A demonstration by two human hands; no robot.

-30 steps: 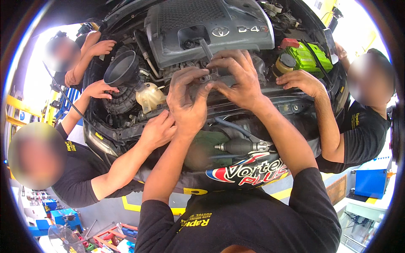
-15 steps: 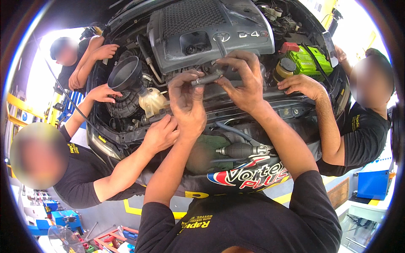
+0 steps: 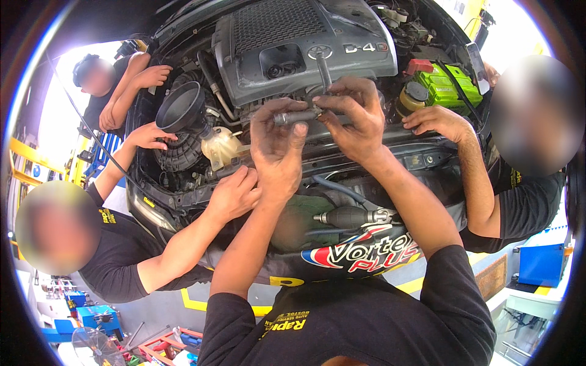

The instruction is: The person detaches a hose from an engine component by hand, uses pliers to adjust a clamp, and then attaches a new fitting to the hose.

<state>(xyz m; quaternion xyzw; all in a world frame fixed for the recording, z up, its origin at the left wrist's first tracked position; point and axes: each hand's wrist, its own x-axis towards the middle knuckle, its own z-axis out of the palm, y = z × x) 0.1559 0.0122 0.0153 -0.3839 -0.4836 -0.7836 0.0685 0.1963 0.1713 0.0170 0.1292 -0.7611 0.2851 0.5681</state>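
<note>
Both hands now higher: left hand (image 3: 276,143) and right hand (image 3: 353,116) pinch grey tube (image 3: 299,116) (closer to engine cover (image 3: 293,43)).

Bright daylight blown out at both upper sides, shadowed engine bay (image 3: 293,91), sharp centre, fisheye bending, black rim

A dark metal ratchet wrench (image 3: 303,115) – lying roughly level, its drive shaft rising upright – before the grey engine cover (image 3: 299,43)

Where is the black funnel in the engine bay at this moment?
In the head view the black funnel stands on the left side of the engine bay, left of the grey engine cover and just above the whitish translucent reservoir.
</note>
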